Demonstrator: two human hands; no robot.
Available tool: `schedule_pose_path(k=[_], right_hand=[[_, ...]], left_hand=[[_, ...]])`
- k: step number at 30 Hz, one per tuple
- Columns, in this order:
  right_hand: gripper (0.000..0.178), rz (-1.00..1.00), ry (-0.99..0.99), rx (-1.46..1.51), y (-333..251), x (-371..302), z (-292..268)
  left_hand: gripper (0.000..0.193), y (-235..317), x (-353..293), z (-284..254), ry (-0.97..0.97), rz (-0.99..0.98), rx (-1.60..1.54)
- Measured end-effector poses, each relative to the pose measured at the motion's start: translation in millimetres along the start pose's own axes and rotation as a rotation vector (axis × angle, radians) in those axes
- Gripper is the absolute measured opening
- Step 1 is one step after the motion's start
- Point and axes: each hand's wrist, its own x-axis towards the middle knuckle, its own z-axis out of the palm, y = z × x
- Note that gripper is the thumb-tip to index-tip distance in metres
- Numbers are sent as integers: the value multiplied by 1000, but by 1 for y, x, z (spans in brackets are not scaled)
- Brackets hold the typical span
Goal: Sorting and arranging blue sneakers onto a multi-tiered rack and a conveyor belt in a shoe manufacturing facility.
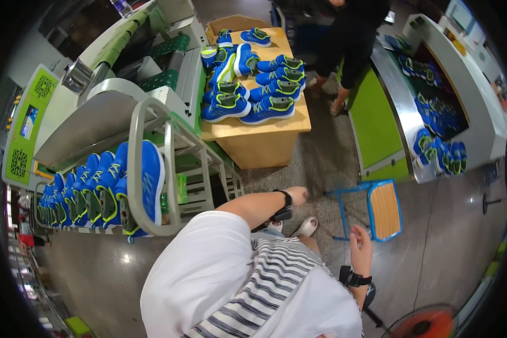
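My left hand [299,195] is in front of my body, curled into a small fist with no object showing in it. A black band with a small device circles that wrist. To its right, my right hand [361,245] is raised, empty, its fingers loosely bent and apart, beside a stool [385,210] with a wooden seat and blue metal frame. Neither hand touches anything. Ahead, a wooden table [270,149] bears several blue sneakers [268,110] with yellow-green trim. More blue sneakers [99,188] stand in a row on a grey metal rack [136,163] at my left.
A grey-green machine [112,107] with a control panel stands left of the table. At right, another machine [377,121] holds more sneakers [431,115]. A person in dark clothes [352,45] stands between table and machine. An orange fan [425,325] is at the lower right.
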Motion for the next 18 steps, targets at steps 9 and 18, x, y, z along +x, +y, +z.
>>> schedule_pose_path(k=[9,18], right_hand=[[32,-147,-308,-124,9,220,-22],[32,-411,-675,-371,-87,401,28]], left_hand=[[41,-78,-49,-59,376,-490,-173],[41,-55,-64,-49,645,-642,-398]])
